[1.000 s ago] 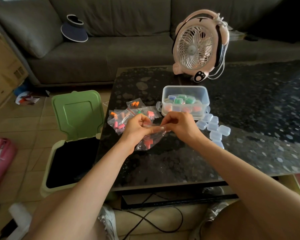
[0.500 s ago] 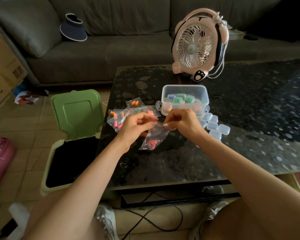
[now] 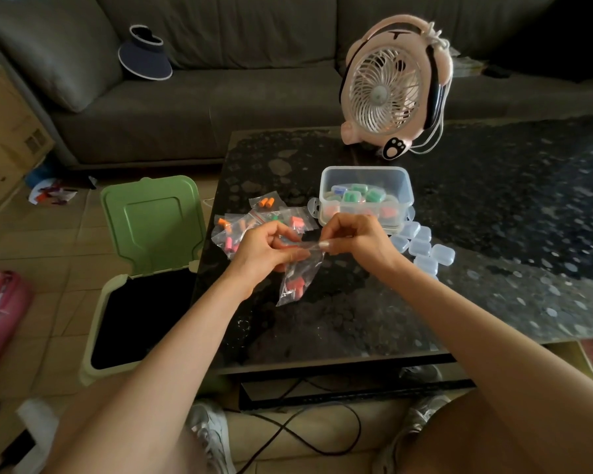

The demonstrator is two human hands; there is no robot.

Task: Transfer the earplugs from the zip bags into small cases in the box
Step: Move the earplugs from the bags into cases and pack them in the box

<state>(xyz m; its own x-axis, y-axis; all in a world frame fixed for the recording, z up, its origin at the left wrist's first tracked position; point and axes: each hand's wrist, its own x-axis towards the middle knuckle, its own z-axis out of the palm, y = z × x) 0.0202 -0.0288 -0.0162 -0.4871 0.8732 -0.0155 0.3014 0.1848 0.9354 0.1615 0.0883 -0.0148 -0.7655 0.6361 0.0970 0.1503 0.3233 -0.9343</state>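
The coffee table (image 3: 493, 268) has a dark, glossy top mottled with pale flecks, and it stands before a grey fabric sofa (image 3: 220, 107) with a navy visor (image 3: 146, 54) lying on the seat. A round pink fan (image 3: 387, 94) with a white grille stands upright on the table, well beyond the right hand. On the tiled floor, out past the left hand, a green plastic bin (image 3: 151, 227) has its lid tipped up.

The left hand (image 3: 264, 249) and right hand (image 3: 360, 237) each pinch the top edge of one clear, crinkled zip bag (image 3: 298, 268) between curled fingers and thumb. It hangs below them just over the table, with coral-pink earplugs (image 3: 295, 283) gathered at the bottom. Whether its seal is parted I can't make out.

Just beyond the right hand's knuckles is the clear, round-cornered box (image 3: 367, 174), holding small cases (image 3: 351, 196) with green, blue and reddish contents. Frosted cases (image 3: 421, 248) cluster to that hand's right. More filled zip bags (image 3: 250, 227) lie flat just beyond the left hand.
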